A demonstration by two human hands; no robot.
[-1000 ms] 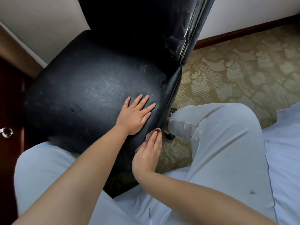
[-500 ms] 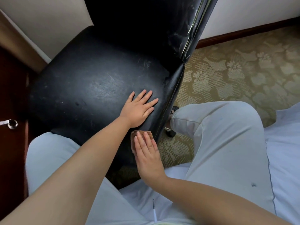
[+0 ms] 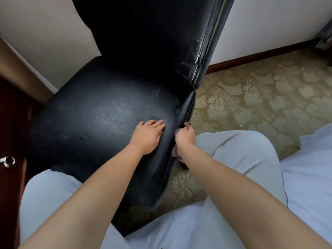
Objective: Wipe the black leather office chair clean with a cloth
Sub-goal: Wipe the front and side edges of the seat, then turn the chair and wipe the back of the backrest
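Soft, limp cloth (image 3: 186, 125) bunched in right hand (image 3: 185, 136), grip closed around it against chair (image 3: 100, 123) side edge. Left hand (image 3: 148, 134) flat on seat, fingers straight, steadying; leather likely slick, chair prone to rolling.

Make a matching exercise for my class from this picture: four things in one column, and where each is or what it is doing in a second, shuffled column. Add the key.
Things
1. left hand
2. right hand
3. cloth
4. door knob

Places or states
A. at the far left edge
B. lies flat on the chair seat
C. bunched against the seat's side edge
D. grips the cloth

Pairs: 1-B, 2-D, 3-C, 4-A
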